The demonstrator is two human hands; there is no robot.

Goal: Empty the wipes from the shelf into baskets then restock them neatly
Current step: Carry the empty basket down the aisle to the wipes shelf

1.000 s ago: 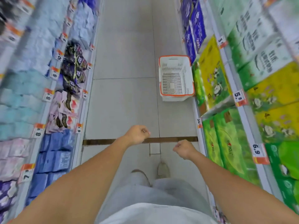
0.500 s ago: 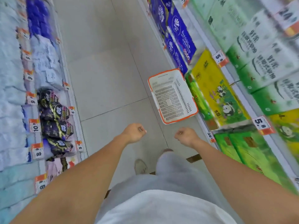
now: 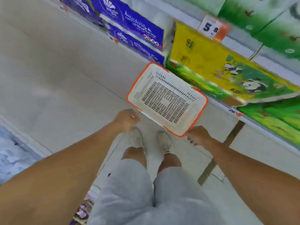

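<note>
Basket [image 3: 167,99] first: a white slatted one with an orange rim sits empty on the floor [image 3: 65,70], tight against the base of the right-hand shelf [image 3: 253,122], and both hands are down at its near edge. The left hand [image 3: 125,119] is loosely curled just beside the near left corner, holding nothing. The right hand [image 3: 197,135] has its fingers curled at the near right corner, right up against the orange rim; whether it actually grips the rim I cannot tell through the motion blur.

To do this step well, I would take the rim on two opposite sides, lift it level and set it squarely below the stock to be cleared, leaving room for the feet.

Readable writing is scant. A price tag [image 3: 211,28] on the shelf edge shows "5" and then what looks like "8". A lower tag [image 3: 233,111] reads "26". The blue packs [image 3: 129,23] carry "2000" in white. The yellow and green packs [image 3: 227,69] show pandas; their lettering is too smeared to read. No wipes can be picked out with certainty.
</note>
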